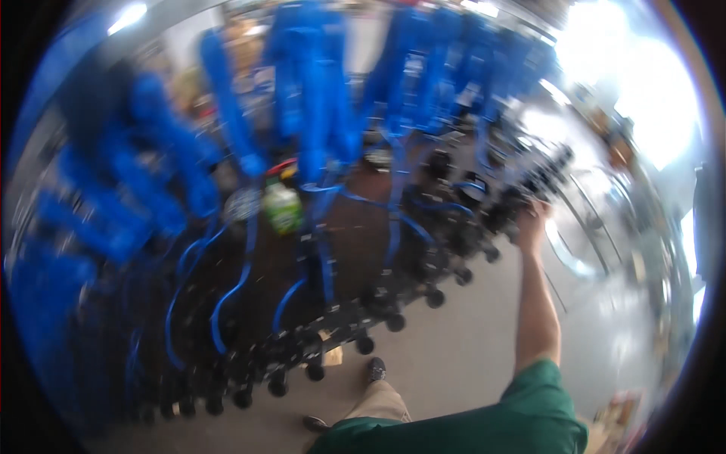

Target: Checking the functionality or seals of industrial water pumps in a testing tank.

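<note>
My right arm stretches forward in a green sleeve, and my right hand (534, 218) is at the far right end of a long dark machine (355, 227). The hand touches or lies right beside a cluster of black fittings (503, 212) there. Motion blur smears its fingers, so their grip cannot be made out. My left hand is outside the picture. Along the machine's near edge runs a row of round black knobs (395, 322). Thin blue tubes (231, 293) curve over the dark surface.
Thick blue hanging pieces (310, 91) line the machine's far side, blurred. A green-and-white bottle (282, 207) with a red part on top stands among them. Grey floor (454, 363) lies on the near side, with my shoe (376, 368) on it. Thin curved rods (594, 212) stand at right.
</note>
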Available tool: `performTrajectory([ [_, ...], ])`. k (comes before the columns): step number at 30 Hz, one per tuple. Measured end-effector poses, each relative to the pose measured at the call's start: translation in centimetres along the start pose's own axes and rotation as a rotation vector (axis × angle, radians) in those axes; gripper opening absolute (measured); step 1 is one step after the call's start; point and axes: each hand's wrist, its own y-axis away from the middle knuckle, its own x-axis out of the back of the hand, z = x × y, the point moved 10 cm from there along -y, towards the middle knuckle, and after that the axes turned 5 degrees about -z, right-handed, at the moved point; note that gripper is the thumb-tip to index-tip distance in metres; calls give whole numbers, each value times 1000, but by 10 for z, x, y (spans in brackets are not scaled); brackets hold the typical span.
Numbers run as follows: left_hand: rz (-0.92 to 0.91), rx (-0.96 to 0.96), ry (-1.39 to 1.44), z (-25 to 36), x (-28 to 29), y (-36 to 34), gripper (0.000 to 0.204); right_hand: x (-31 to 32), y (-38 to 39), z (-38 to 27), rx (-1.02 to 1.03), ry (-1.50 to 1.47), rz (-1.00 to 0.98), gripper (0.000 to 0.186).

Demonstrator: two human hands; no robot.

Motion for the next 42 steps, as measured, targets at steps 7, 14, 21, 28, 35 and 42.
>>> performTrajectory([
  [7, 242, -124, 113, -119, -23, 115, 42, 67, 87, -328, 538, -221, -222, 25],
  [14, 327, -426, 757, -142, 70, 226, 31, 126, 466, -663, 628, -1044, -1259, 24],
  [21, 569, -665, 800, -183, 209, 350, 25, 269, 805, -846, 897, -1242, -1795, 17],
  [28, 885, -441, 1016, -302, 346, 329, 34, 353, 990, -958, 1200, -1296, -1880, 22],
  [35, 1215, -257, 774, -415, 530, 309, 21, 379, 1151, -1117, 1328, -1383, -2007, 26],
  [42, 1281, -681, 1583, -570, 689, 283, 17, 396, 1276, -1282, 1026, -1527, -2283, 25],
])
